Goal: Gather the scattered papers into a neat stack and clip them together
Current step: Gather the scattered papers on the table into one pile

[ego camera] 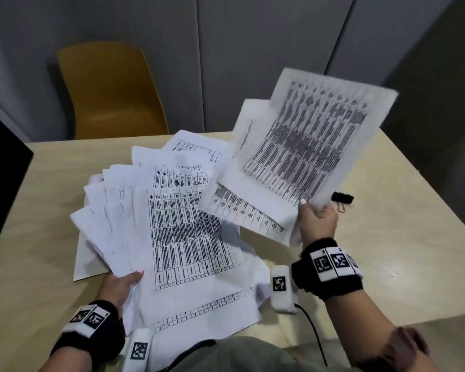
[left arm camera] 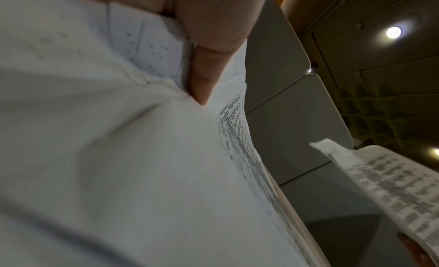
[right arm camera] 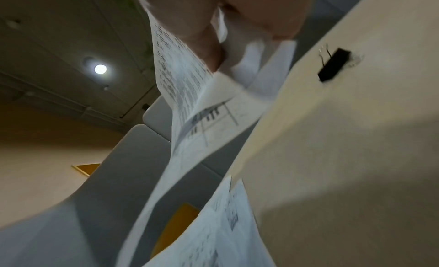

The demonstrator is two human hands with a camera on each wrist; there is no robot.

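Observation:
Several white printed papers (ego camera: 183, 232) lie fanned over the middle of the beige table (ego camera: 387, 264). My left hand (ego camera: 121, 284) grips the near left corner of that fan, thumb on top; the left wrist view shows a finger (left arm camera: 202, 79) under the sheets (left arm camera: 142, 158). My right hand (ego camera: 317, 218) pinches a few sheets (ego camera: 301, 149) by their near corner and holds them raised and tilted over the table's right side, as the right wrist view shows with a finger (right arm camera: 206, 45) on the paper (right arm camera: 185, 87). A black binder clip (ego camera: 342, 198) lies on the table just beyond my right hand, also the clip (right arm camera: 333, 64).
A yellow chair (ego camera: 110, 92) stands behind the table's far edge, in front of grey wall panels. A dark object (ego camera: 0, 178) sits at the left edge. A black cable (ego camera: 313, 334) runs from my right wrist toward my lap. Bare tabletop shows on the right.

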